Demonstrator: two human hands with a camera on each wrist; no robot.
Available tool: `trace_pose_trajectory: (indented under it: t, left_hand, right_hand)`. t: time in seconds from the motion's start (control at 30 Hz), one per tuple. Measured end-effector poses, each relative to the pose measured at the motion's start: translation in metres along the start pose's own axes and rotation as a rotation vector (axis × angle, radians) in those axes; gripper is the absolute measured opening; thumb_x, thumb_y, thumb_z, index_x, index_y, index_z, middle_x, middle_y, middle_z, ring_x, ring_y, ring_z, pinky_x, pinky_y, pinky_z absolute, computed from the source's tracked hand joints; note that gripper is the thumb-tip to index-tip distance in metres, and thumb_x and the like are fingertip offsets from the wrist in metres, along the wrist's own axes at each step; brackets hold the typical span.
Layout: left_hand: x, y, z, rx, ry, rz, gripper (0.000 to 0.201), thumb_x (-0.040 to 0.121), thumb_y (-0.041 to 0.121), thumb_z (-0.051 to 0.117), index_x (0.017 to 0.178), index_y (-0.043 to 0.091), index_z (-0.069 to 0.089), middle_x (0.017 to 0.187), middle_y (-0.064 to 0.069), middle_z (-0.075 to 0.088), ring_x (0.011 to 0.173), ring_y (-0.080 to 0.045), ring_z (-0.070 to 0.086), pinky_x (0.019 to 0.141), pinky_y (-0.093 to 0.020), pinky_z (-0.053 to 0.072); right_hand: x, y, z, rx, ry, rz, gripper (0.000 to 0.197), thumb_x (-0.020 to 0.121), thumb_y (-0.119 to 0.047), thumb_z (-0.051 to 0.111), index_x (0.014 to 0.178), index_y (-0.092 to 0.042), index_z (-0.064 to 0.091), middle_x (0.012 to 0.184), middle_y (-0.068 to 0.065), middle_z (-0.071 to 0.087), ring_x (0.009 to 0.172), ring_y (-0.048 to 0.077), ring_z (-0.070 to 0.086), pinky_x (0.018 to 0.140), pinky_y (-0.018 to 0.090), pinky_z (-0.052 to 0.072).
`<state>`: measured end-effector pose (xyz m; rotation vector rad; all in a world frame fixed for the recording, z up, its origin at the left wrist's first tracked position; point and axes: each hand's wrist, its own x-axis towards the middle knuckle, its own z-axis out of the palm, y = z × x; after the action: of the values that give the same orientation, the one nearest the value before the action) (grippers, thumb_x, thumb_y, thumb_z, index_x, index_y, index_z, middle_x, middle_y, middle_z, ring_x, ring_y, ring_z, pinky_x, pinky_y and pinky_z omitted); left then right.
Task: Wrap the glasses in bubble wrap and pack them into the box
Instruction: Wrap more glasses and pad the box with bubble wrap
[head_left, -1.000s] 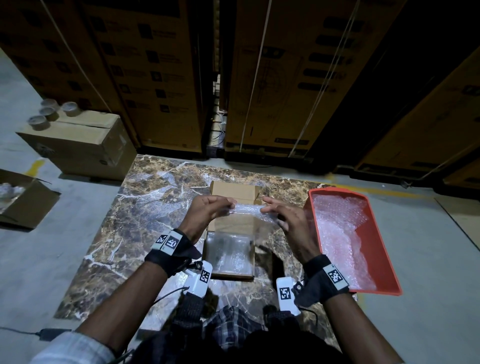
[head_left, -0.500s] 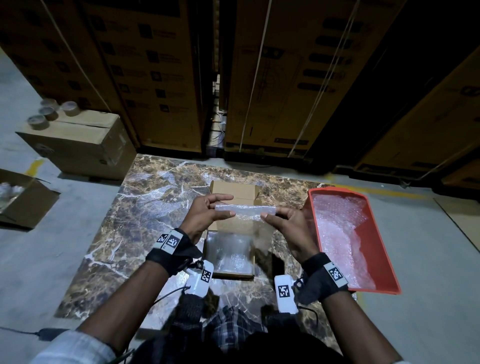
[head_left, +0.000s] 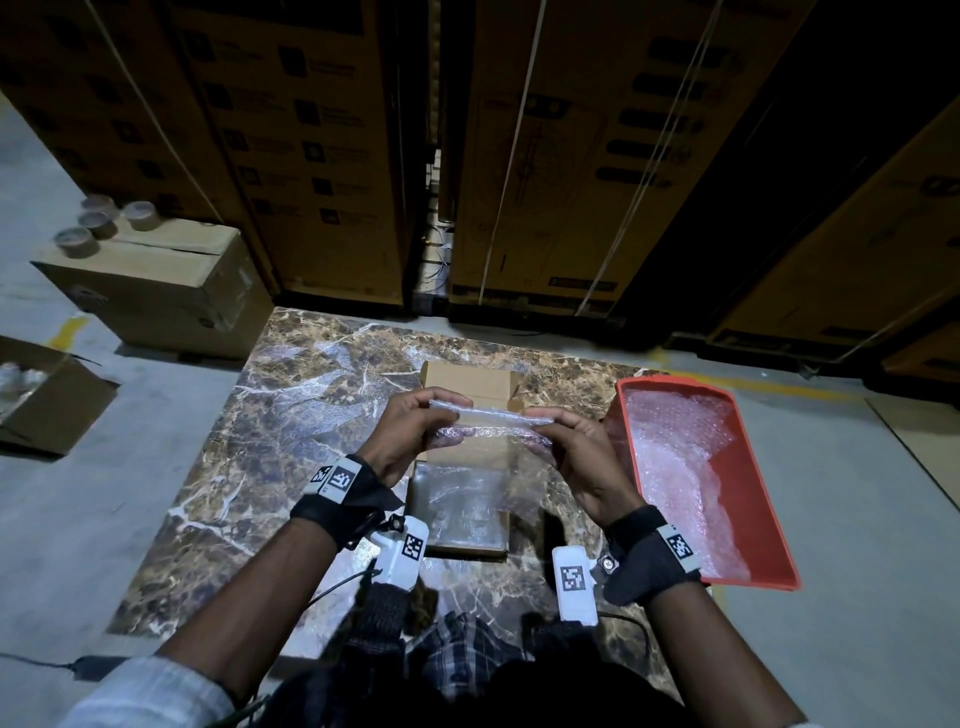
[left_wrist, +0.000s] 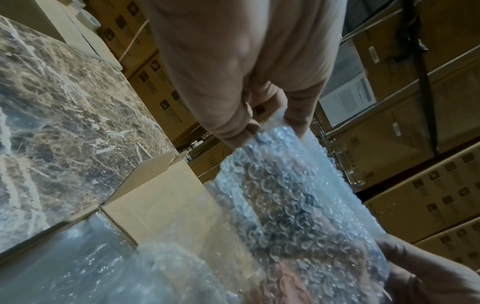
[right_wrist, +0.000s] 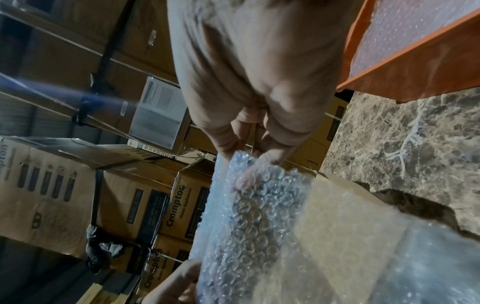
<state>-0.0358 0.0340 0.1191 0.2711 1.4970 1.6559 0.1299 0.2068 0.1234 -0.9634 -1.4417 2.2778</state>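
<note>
Both hands are holding one bubble-wrapped bundle (head_left: 485, 423) in the air, mid-frame in the head view, above the open cardboard box (head_left: 470, 387) on the marble worktop (head_left: 291, 415). The left hand (head_left: 402, 434) is pinching the bundle's left end between thumb and curled fingers; the right hand (head_left: 576, 447) is pinching its right end the same way. Compared with a second ago, the bundle is now stretching wider and straighter between the hands, which are sitting a little further apart, and the loose tail of wrap is hanging down toward the box. I judge that the rolling is close to finished and that the ends are being tidied before packing.

Its long axis is running left to right across the frame, roughly level, one end pointing at each hand. Whether glasses lie inside cannot be told; the wrap hides them. More clear wrap is already lying in the box's lower half (head_left: 460, 506). At right of the frame, the orange tray (head_left: 769, 545) is holding spare bubble wrap (head_left: 675, 452).
</note>
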Motion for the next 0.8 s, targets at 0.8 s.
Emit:
trace_pose_trajectory:
  t: [0.8]
  left_hand:
    - [-0.009,-0.006,0.006,0.294,0.045,0.145,0.049,0.07,0.008,0.09,0.114,0.022,0.075,0.12,0.007,0.069,0.092,0.001,0.06,0.099,-0.031,0.051]
  right_hand:
    - [-0.009,0.009,-0.002,-0.065,0.086,-0.052,0.033,0.084,0.006,0.076,0.112,-0.008,0.067,0.096,0.005,0.074,0.099,0.019,0.071,0.085,0.026,0.06]
